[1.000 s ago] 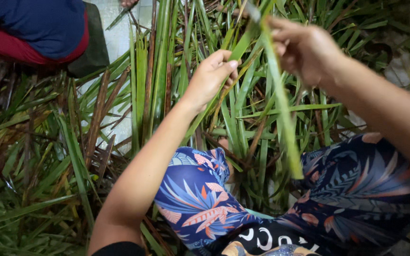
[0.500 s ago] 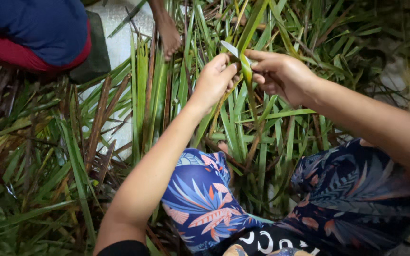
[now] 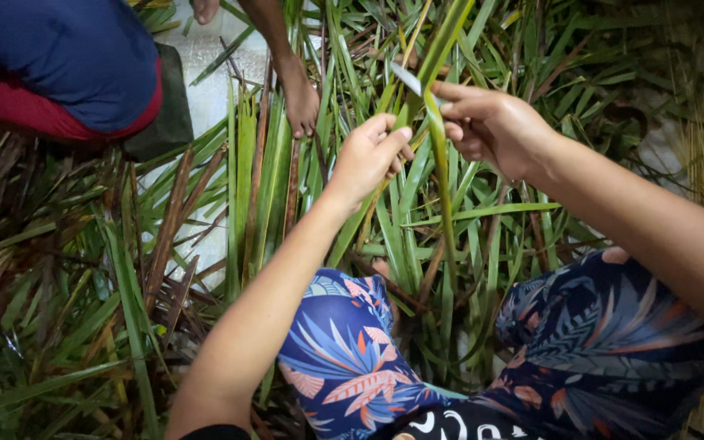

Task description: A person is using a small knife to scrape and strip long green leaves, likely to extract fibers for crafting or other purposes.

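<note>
Since half a sec ago our hands dropped lower. Patterned blue trousers (image 3: pixel 344 358) are cut off at bottom. Left hand (image 3: pixel 366 159) and right hand (image 3: pixel 490 122) pinch a long narrow green leaf (image 3: pixel 442 171); blade-like sliver (image 3: pixel 406 79) near our right fingers, unclear. Beyond, another person's foot (image 3: pixel 299 98).

A leaf-sorting floor, heaped with long green leaves (image 3: pixel 262 163) (some browned) around seated workers

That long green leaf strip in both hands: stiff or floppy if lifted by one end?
Probably floppy: the leaf strip droops limply below the right hand. Likely light, since the left hand pinches it with fingertips only. It looks thin, so may tear.
</note>
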